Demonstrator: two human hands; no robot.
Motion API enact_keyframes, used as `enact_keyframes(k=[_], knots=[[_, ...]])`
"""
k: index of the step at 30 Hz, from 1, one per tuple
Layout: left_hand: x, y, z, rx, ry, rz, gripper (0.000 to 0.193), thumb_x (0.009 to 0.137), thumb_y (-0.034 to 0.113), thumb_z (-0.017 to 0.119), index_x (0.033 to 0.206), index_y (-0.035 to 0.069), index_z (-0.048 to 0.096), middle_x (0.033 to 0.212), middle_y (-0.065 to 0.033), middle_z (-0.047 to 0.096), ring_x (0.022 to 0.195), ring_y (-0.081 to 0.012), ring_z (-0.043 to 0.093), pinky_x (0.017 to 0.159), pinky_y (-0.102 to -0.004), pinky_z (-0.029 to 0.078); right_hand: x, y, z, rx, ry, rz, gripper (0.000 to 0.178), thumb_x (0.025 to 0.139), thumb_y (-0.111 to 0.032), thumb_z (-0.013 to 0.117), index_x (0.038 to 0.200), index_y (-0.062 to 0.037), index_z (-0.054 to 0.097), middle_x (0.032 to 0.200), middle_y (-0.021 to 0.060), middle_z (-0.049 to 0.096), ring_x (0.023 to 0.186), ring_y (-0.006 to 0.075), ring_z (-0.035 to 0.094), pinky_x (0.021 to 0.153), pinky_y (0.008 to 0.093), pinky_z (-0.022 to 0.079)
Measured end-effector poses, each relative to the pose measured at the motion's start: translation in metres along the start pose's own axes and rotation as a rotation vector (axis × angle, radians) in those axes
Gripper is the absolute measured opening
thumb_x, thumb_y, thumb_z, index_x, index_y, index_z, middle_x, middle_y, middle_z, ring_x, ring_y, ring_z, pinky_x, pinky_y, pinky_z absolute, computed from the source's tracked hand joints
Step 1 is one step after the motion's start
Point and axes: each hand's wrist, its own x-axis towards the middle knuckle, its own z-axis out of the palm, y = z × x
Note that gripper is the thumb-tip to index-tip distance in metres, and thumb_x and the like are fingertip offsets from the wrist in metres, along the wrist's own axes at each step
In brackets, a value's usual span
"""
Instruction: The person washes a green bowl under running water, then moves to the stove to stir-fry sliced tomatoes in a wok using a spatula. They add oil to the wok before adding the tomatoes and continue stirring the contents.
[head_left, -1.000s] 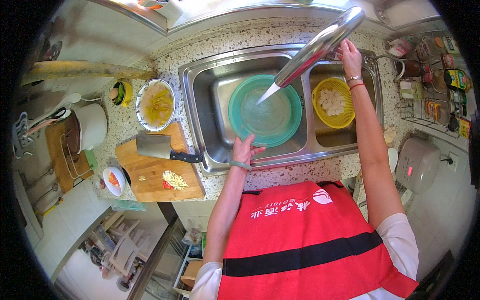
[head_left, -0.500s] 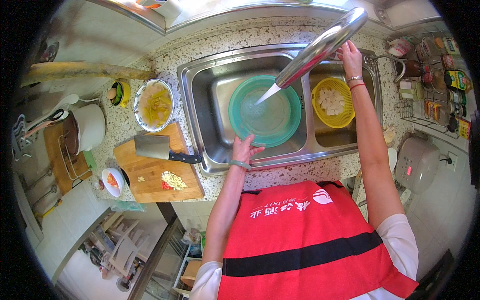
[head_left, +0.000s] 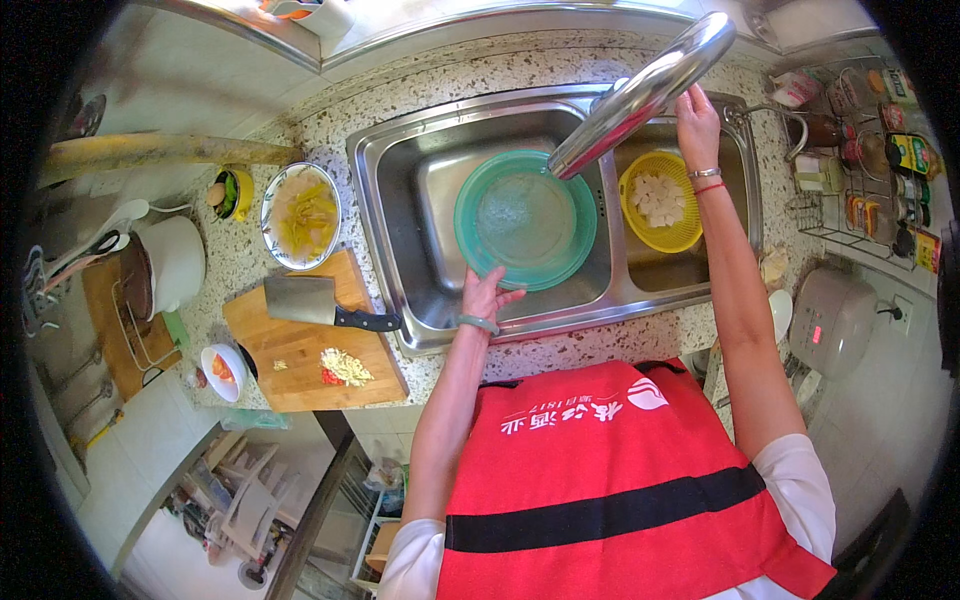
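A green plastic basin (head_left: pixel 470 245) with water in it sits in the left bowl of the steel sink (head_left: pixel 425 300). My left hand (head_left: pixel 484 296) touches its near rim with the fingers apart. Above the basin's right side arches the chrome tap (head_left: pixel 640 95); no stream comes from its mouth. Beside the tap's upright part, my right hand (head_left: pixel 698 128) is raised with its fingers stretched out, and nothing shows in it. The tap's lever is hidden from me. In the right bowl a yellow colander (head_left: pixel 685 232) holds pale cut pieces (head_left: pixel 658 200).
Left of the sink, a cleaver (head_left: pixel 300 300) lies on a wooden cutting board (head_left: pixel 310 378) beside chopped garlic-like bits (head_left: pixel 345 368). A patterned bowl (head_left: pixel 268 245) of yellow-green strips and a white bowl (head_left: pixel 232 385) stand near. At right are a spice rack (head_left: pixel 860 240) and a rice cooker (head_left: pixel 825 315).
The stream from the tap has stopped. My right hand's fingers have straightened and shifted a little beside the tap. My left hand stays at the basin's rim.
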Motion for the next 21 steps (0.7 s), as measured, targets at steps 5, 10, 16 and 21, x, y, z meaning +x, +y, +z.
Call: enact_keyframes(k=[5, 10, 16, 21], knots=[[0.012, -0.002, -0.004, 0.018, 0.007, -0.021, 0.034, 0.088, 0.006, 0.051, 0.12, 0.008, 0.037, 0.109, -0.0123, 0.056, 0.083, -0.0288, 0.064, 0.062, -0.0385, 0.059, -0.007, 0.021, 0.003, 0.189, -0.018, -0.07, 0.038, 0.092, -0.028, 0.056, 0.124, -0.0061, 0.056, 0.108, 0.0098, 0.065, 0.099, 0.0116, 0.059, 0.087, 0.0241, 0.044], [0.029, -0.005, -0.013, 0.06, 0.025, -0.076, 0.035, 0.088, 0.005, 0.051, 0.119, 0.009, 0.037, 0.108, -0.0135, 0.056, 0.083, -0.0298, 0.064, 0.061, -0.0389, 0.059, 0.002, 0.023, -0.006, 0.055, -0.048, -0.001, 0.041, 0.089, -0.03, 0.061, 0.122, -0.0064, 0.058, 0.108, 0.0097, 0.065, 0.098, 0.0115, 0.059, 0.085, 0.0247, 0.045], [0.047, -0.01, -0.026, 0.067, 0.041, -0.129, 0.039, 0.087, 0.003, 0.05, 0.122, 0.012, 0.035, 0.109, -0.0141, 0.056, 0.082, -0.0313, 0.064, 0.061, -0.0412, 0.059, 0.005, 0.026, -0.009, 0.005, -0.03, 0.016, 0.041, 0.089, -0.033, 0.061, 0.119, -0.0053, 0.059, 0.106, 0.0092, 0.065, 0.094, 0.0122, 0.059, 0.082, 0.0253, 0.046], [0.073, -0.023, -0.038, 0.067, 0.1, -0.138, 0.041, 0.087, 0.001, 0.049, 0.123, 0.015, 0.034, 0.109, -0.0143, 0.056, 0.081, -0.0318, 0.064, 0.059, -0.0423, 0.06, -0.02, 0.013, -0.013, -0.144, 0.002, 0.091, 0.042, 0.09, -0.032, 0.06, 0.119, -0.0029, 0.057, 0.107, 0.0091, 0.064, 0.093, 0.0137, 0.06, 0.081, 0.0268, 0.046]])
